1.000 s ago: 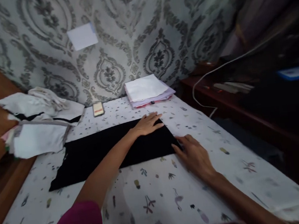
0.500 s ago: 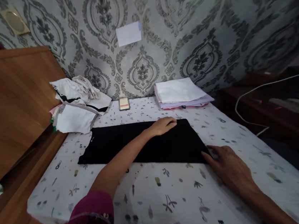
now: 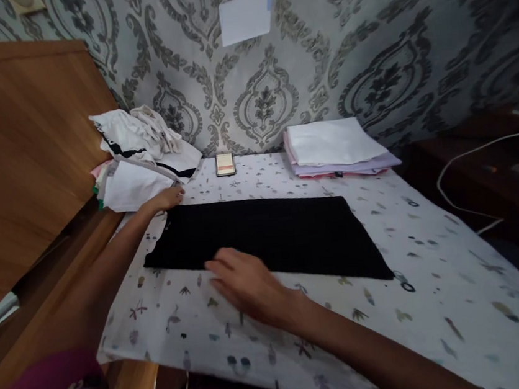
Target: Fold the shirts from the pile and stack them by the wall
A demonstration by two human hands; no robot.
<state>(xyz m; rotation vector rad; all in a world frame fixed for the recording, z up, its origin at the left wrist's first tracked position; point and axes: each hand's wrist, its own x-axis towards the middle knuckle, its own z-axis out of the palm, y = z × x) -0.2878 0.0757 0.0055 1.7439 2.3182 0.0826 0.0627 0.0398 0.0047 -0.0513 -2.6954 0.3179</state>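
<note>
A black garment (image 3: 283, 235) lies folded into a long flat strip on the patterned sheet, smooth, its left edge slightly uneven. At its far left corner is my left hand (image 3: 170, 198), palm down with the fingers loosely extended, beside the white cloth pile. My right hand (image 3: 251, 283) hovers over or rests on the near edge of the garment, left of its middle. It is somewhat blurred, with fingers loosely extended and nothing visible in them. Whether its fingertips press on the fabric I cannot tell.
A heap of crumpled white clothes (image 3: 140, 136) sits at the back left on folded ones. A phone (image 3: 225, 164) stands against the wall. Folded cloths (image 3: 328, 143) are stacked at the back right. A wooden panel (image 3: 21, 121) rises on the left; a white cable (image 3: 465, 155) runs right.
My left hand has moved left from the garment's far edge to its far left corner. My right hand has left the near right corner and moved left. The view has shifted.
</note>
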